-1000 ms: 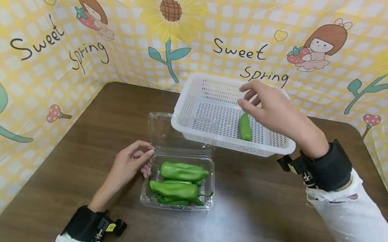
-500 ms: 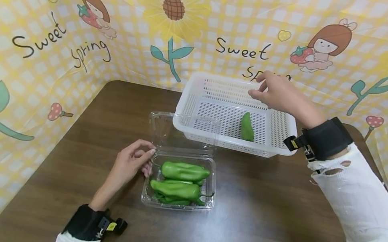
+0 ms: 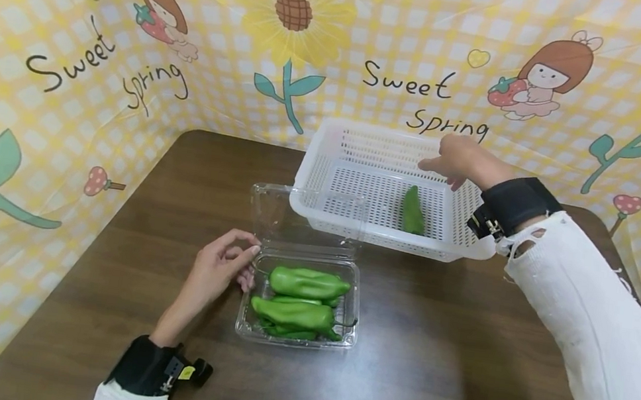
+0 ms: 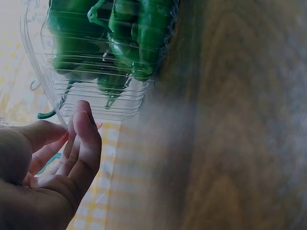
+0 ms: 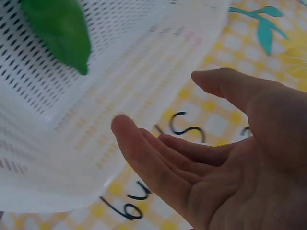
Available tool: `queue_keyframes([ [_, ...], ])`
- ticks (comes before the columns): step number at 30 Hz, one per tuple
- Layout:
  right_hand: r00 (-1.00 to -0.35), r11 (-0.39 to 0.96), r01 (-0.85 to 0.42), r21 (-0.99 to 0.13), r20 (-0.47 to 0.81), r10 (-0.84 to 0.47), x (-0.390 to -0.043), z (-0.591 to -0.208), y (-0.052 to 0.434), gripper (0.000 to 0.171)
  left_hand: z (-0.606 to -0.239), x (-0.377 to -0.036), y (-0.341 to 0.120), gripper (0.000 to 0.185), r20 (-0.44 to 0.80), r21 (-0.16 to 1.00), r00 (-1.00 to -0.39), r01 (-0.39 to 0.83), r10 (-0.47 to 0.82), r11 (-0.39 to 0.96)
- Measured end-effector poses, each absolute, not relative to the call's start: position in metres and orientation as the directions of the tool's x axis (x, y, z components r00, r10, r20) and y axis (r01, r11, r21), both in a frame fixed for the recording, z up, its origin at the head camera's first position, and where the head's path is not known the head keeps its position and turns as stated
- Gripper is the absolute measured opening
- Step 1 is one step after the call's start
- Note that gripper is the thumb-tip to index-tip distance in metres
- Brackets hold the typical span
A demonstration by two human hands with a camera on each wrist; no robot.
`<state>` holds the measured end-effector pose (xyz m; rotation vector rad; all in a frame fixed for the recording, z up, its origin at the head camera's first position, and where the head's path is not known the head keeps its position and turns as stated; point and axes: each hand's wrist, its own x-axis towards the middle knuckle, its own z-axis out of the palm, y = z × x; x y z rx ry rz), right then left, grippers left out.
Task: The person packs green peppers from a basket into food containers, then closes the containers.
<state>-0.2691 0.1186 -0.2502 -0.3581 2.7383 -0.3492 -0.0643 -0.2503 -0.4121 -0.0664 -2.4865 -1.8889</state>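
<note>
A clear plastic clamshell box (image 3: pixel 298 304) (image 4: pixel 86 91) sits open on the brown table, with several green peppers (image 3: pixel 305 283) (image 4: pixel 129 38) inside. My left hand (image 3: pixel 220 269) (image 4: pixel 62 158) rests at the box's left edge, fingers loosely curled and touching its rim, holding nothing. Behind it stands a white perforated basket (image 3: pixel 361 165) (image 5: pixel 96 120) with one green pepper (image 3: pixel 413 211) (image 5: pixel 60 33) lying in it. Over the basket's back right part hovers my right hand (image 3: pixel 459 160) (image 5: pixel 216 153), its fingers relaxed and empty.
The brown table (image 3: pixel 427 360) is walled in by a yellow checked backdrop (image 3: pixel 104 53) with cartoon prints on the left, back and right. The clamshell's lid (image 3: pixel 295 213) stands up against the basket's front wall.
My right hand has drawn back from above the pepper in the basket, toward the basket's back right corner. The left hand and the clamshell box have stayed put.
</note>
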Motion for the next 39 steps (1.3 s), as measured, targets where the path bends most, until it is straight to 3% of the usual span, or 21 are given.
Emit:
queue_keyframes([
  [7,-0.820,0.934,-0.064,-0.352,-0.514,-0.250,-0.278,-0.269,0.119,0.061,-0.412,-0.065,-0.251,0.020,0.036,0.961,-0.999,0.042,0.025,0.273],
  [14,-0.750,0.948,-0.069,-0.312,-0.610,-0.255,-0.276,-0.283,0.115,0.087,-0.411,-0.066,-0.251,0.021,0.043,0.959,-0.999,0.050,0.030,0.280],
  [22,-0.694,0.973,-0.079,-0.217,-0.689,-0.210,-0.276,-0.299,0.104,0.080,-0.412,-0.066,-0.250,0.021,0.036,0.959,-0.999,0.042,0.026,0.281],
  [27,-0.639,0.982,-0.080,-0.171,-0.747,-0.182,-0.277,-0.310,0.097,0.064,-0.412,-0.066,-0.250,0.021,0.035,0.958,-0.999,0.040,0.021,0.285],
  [33,-0.610,0.975,-0.048,-0.217,-0.766,-0.201,-0.278,-0.314,0.094,0.056,-0.411,-0.067,-0.249,0.021,0.022,0.962,-1.000,0.027,0.020,0.272],
  [39,-0.564,0.959,0.060,-0.278,-0.802,-0.197,-0.282,-0.319,0.092,0.051,-0.412,-0.067,-0.249,0.021,0.020,0.957,-1.000,0.025,0.022,0.289],
])
